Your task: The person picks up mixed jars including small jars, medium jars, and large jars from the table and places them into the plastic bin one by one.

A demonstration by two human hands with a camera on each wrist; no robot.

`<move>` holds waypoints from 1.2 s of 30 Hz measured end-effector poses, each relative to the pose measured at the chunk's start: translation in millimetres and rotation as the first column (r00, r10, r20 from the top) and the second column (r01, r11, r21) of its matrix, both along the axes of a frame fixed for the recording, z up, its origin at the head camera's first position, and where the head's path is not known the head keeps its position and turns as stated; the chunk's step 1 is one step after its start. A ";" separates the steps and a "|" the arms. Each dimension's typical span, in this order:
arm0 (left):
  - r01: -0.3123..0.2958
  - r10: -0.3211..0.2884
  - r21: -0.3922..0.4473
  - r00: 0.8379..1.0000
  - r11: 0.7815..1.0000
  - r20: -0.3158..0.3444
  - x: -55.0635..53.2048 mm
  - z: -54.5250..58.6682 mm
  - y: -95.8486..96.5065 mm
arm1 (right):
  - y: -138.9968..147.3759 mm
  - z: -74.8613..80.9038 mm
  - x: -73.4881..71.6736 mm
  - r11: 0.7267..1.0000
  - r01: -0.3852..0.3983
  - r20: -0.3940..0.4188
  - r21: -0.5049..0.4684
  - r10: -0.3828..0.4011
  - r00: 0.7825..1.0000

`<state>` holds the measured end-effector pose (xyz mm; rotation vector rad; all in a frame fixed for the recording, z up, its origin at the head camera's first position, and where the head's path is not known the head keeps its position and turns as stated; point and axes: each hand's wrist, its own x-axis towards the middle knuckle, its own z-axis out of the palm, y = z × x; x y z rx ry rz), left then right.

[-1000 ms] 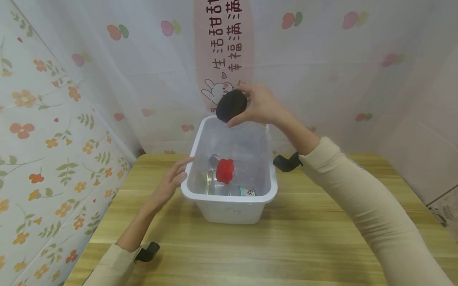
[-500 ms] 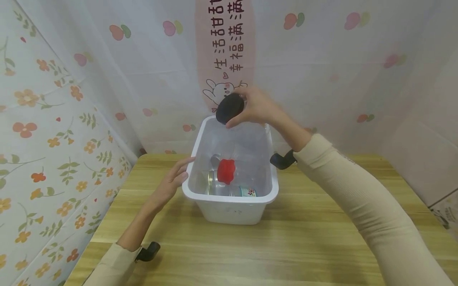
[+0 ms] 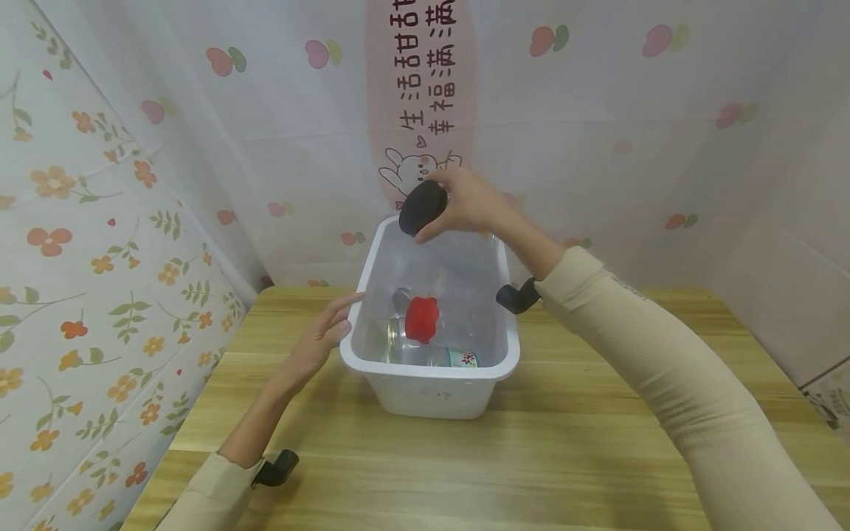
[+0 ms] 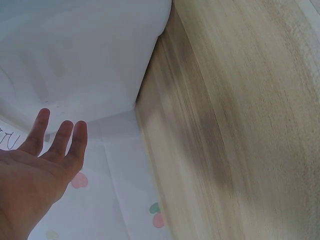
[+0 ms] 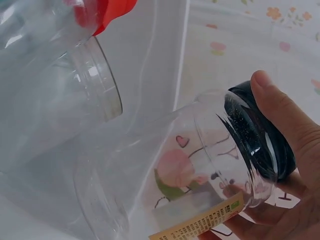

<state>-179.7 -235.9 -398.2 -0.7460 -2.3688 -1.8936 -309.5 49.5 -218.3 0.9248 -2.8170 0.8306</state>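
In the right wrist view my right hand (image 5: 285, 145) grips a clear plastic jar (image 5: 165, 165) by its black lid (image 5: 270, 135). The jar lies tilted, its base toward the bin, and a yellow label shows on its side. From the head, the right hand (image 3: 465, 203) is over the far end of the white bin (image 3: 430, 372), the lid facing left. My left hand (image 3: 319, 335) rests at the bin's left rim, fingers extended. In the left wrist view these straight fingers (image 4: 62, 140) lie along the bin's outer wall (image 4: 100, 60).
Inside the bin are clear jars (image 5: 55, 95), one with a scalloped red lid (image 3: 421, 319). A patterned label (image 3: 462, 358) shows near the front wall. The bin stands on a wooden table (image 3: 425, 472), with printed curtains (image 3: 299, 133) behind and to the left.
My right hand, still gripping the jar by its lid, has come slightly down and left, nearer the bin. The left hand stays at the rim; the whole view has shifted a little.
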 end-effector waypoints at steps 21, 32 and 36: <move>0.021 -0.021 -0.004 1.000 1.000 -0.011 -1.4 -2.9 0.5 | -2.2 -10.1 -7.6 0.999 0.011 0.037 0.040 -0.013 0.999; 0.008 -0.008 -0.004 1.000 1.000 0.006 -0.8 -2.1 0.5 | 11.6 -14.1 -19.8 0.983 -0.169 -0.036 -0.069 0.167 0.985; 0.009 -0.009 -0.004 1.000 1.000 -0.006 -1.1 -2.4 0.3 | 22.7 -12.3 -18.4 0.968 -0.209 -0.093 -0.136 0.198 0.976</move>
